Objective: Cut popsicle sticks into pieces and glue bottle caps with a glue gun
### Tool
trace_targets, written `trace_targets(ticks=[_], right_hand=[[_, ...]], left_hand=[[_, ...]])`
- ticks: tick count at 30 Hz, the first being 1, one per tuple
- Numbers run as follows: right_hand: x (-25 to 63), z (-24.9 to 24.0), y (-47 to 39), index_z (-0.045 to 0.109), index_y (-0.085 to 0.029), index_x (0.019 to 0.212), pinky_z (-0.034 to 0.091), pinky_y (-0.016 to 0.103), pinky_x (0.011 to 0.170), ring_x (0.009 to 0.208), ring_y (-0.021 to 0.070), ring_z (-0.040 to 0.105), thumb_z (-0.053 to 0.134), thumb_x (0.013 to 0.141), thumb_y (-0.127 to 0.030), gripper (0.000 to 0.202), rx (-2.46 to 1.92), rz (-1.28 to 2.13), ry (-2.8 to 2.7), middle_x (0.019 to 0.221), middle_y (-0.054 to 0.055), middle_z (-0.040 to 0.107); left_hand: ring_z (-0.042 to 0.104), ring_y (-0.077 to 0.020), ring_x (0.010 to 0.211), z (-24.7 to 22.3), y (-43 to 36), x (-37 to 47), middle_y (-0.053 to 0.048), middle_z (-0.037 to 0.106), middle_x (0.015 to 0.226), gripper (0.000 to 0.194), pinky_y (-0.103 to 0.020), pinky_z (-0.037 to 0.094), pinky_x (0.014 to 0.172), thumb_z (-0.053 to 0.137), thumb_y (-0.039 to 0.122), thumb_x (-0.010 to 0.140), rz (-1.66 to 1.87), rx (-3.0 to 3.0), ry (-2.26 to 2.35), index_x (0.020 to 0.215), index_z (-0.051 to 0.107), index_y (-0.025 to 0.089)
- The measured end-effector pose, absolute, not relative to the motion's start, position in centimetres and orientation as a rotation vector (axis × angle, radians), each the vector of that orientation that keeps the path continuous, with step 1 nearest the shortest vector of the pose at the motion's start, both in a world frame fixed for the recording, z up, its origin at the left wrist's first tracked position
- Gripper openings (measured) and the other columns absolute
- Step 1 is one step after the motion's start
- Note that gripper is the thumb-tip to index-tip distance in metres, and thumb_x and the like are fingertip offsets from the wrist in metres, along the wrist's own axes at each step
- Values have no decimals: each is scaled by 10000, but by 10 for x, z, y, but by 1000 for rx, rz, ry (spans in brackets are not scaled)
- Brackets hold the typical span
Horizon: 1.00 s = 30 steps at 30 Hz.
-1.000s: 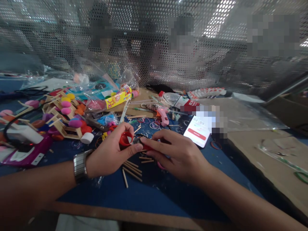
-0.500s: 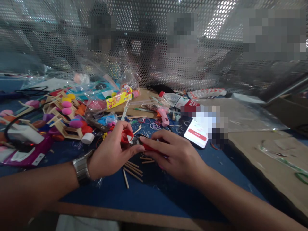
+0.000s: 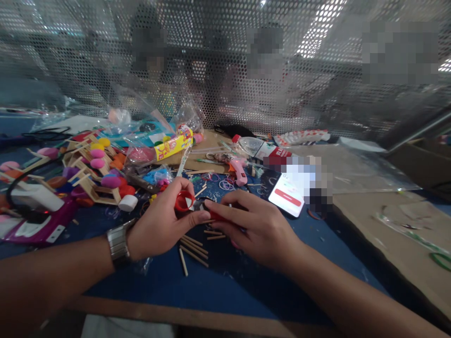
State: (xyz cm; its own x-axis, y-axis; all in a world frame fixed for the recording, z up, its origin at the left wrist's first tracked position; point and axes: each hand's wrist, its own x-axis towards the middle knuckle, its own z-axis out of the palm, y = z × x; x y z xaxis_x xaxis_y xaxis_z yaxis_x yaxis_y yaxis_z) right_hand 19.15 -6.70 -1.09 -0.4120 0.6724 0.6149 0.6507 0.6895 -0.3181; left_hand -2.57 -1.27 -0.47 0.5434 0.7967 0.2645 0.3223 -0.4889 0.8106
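Left hand [image 3: 158,225]: fingers curled round red hollow cap [image 3: 181,202] | right hand [image 3: 264,225]: fingers pinching slim red tool [image 3: 217,216] | tan wooden sticks [image 3: 194,249] near

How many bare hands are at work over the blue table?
2: the left hand, around a red round object, and the right hand, beside it, gripping a red item.

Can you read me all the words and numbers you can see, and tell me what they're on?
"CA": on the red paper-like label of the clear plastic bottle with a red cap; the letter before is unclear.
"0": on the glowing white phone screen; the rest isn't clear.
Too small: the red screen button's writing.
Too blurred: print on the bright yellow packet.
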Motion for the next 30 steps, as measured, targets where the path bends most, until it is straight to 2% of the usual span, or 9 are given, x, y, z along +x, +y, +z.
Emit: trace_targets(ticks=[5, 9, 14, 18, 27, 30], right_hand=[[191, -10, -67, 679, -177, 1261, 587, 307, 699, 809, 175, 654, 607, 952, -218, 320, -1066, 21, -2105, 1010, 109, 672], [189, -13, -67, 661, -200, 1289, 593, 306, 707, 830, 173, 655, 592, 954, -195, 341, -1026, 55, -2111, 1029, 104, 670], [187, -14, -68, 662, -208, 1296, 594, 314, 701, 818, 172, 649, 590, 968, -234, 337, -988, 75, -2119, 1021, 108, 671], [188, -12, -68, 658, -222, 1310, 589, 301, 689, 809, 167, 649, 590, 968, -228, 349, -973, 103, -2125, 1011, 103, 665], [188, -11, -68, 671, -180, 1277, 585, 302, 677, 799, 168, 642, 586, 969, -227, 322, -971, 106, -2119, 994, 106, 664], [188, -11, -68, 675, -136, 1264, 580, 300, 686, 798, 172, 641, 604, 951, -195, 326, -992, 92, -2097, 1001, 118, 659]], left_hand=[[483, -110, 573, -5, -18, -26, 39, 503, 791, 533, -225, 413, 495, 684, 509, 861, 874, 1938, 918, 1183, 353, 242], [458, -102, 557, -6, -20, -25, 37, 477, 792, 506, -222, 382, 465, 693, 498, 855, 844, 2002, 932, 1145, 382, 224], [496, -121, 675, -6, -16, -26, 9, 469, 883, 384, -260, 457, 591, 652, 504, 891, 919, 2090, 885, 1007, 434, 210], [501, -142, 714, -4, -15, -26, 1, 510, 874, 347, -282, 442, 642, 636, 498, 906, 947, 2155, 886, 955, 457, 204], [486, -128, 637, -2, -14, -28, 27, 522, 771, 332, -270, 416, 601, 639, 493, 904, 896, 2153, 891, 932, 470, 209], [491, -122, 611, -1, -14, -27, 38, 510, 763, 420, -256, 424, 567, 676, 496, 877, 899, 2075, 905, 1071, 429, 216]])
